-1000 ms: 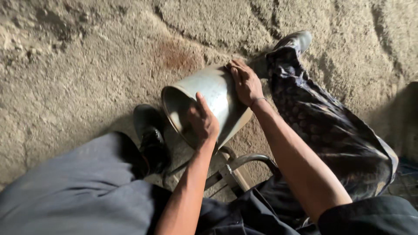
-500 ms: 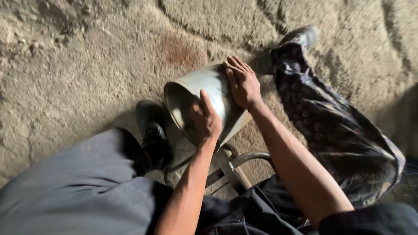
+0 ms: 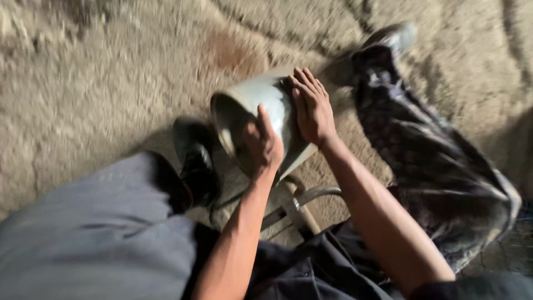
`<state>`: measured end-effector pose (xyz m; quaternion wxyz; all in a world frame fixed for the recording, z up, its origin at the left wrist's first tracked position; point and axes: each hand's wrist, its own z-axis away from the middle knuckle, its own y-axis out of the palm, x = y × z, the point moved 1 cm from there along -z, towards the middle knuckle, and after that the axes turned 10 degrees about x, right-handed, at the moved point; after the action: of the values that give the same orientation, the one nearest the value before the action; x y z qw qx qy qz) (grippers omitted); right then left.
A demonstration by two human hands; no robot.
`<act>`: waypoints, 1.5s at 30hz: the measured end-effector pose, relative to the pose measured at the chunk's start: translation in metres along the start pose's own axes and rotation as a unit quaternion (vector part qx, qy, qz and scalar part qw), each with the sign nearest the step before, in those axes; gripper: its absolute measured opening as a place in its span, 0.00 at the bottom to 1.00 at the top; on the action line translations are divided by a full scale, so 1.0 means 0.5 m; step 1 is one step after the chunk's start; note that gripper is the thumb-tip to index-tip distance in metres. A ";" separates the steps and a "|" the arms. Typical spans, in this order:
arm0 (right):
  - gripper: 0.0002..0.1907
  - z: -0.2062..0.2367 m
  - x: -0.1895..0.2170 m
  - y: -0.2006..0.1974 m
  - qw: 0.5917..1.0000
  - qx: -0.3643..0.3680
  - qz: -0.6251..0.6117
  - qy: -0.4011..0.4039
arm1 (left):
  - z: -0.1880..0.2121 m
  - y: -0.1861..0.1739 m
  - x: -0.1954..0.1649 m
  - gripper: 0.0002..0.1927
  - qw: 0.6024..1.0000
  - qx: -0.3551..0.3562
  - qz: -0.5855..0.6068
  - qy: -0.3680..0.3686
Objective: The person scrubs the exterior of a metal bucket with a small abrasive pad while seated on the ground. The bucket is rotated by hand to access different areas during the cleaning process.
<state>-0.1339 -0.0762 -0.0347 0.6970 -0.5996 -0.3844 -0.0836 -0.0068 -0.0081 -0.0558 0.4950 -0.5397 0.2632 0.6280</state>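
A grey metal bucket-shaped cylinder [image 3: 261,111] lies tilted on its side above the floor, its open mouth turned toward the left. My left hand [image 3: 262,145] grips the near rim of the mouth, fingers curled over the edge. My right hand [image 3: 312,106] rests flat on the outer wall of the cylinder, fingers spread toward the far end. The picture is blurred by motion.
The rough sandy concrete floor [image 3: 100,72] has a reddish stain [image 3: 230,53]. My left leg in grey trousers [image 3: 94,233] ends in a black shoe [image 3: 194,161]. My right leg in dark patterned cloth [image 3: 438,172] stretches right. A metal frame with a wooden handle [image 3: 300,208] sits under the cylinder.
The cylinder and both hands have stayed together, with my right hand sliding slightly along the wall. The view has shifted a little and become blurrier.
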 end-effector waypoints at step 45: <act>0.23 0.124 0.109 0.050 0.999 -0.049 -0.010 -0.014 | 0.002 0.021 0.034 0.29 0.999 -0.030 0.016 0.026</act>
<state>-0.1088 0.0051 -0.0201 0.6606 -0.6304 -0.3950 -0.1007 -0.0156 -0.0055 -0.0734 0.4614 -0.5662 0.2661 0.6290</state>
